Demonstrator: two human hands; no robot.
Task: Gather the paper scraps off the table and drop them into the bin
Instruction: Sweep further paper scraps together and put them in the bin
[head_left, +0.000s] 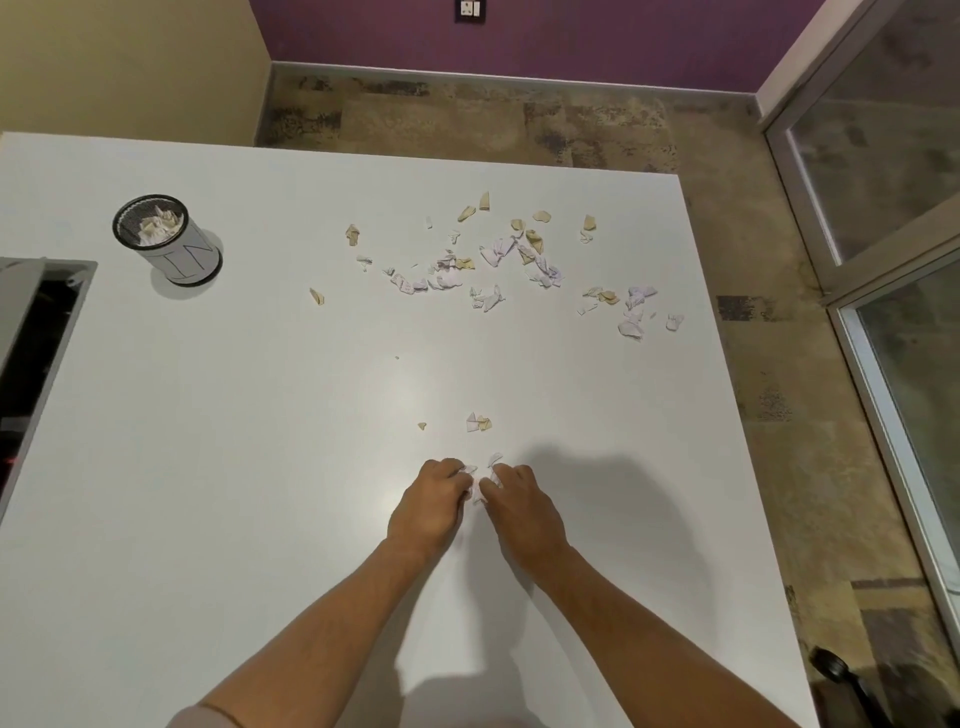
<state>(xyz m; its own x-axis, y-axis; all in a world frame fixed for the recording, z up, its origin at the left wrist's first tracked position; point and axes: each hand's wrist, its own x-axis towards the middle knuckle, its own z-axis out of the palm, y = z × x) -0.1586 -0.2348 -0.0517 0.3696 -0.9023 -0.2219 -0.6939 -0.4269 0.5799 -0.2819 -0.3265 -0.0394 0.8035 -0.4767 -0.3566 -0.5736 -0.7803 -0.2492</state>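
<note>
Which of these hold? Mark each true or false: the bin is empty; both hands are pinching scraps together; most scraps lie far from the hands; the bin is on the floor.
1. The bin is empty. False: scraps already lie inside it.
2. The left hand and right hand gather a small clump of scraps between them. True.
3. Most loose scraps lie far across the table. True.
4. The bin stands on the floor. False: it stands on the table.

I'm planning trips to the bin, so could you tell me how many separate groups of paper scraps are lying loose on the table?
2: a large scatter across the far side, and a few scraps just beyond the hands. More are bunched between the left hand and right hand, partly hidden.
</note>
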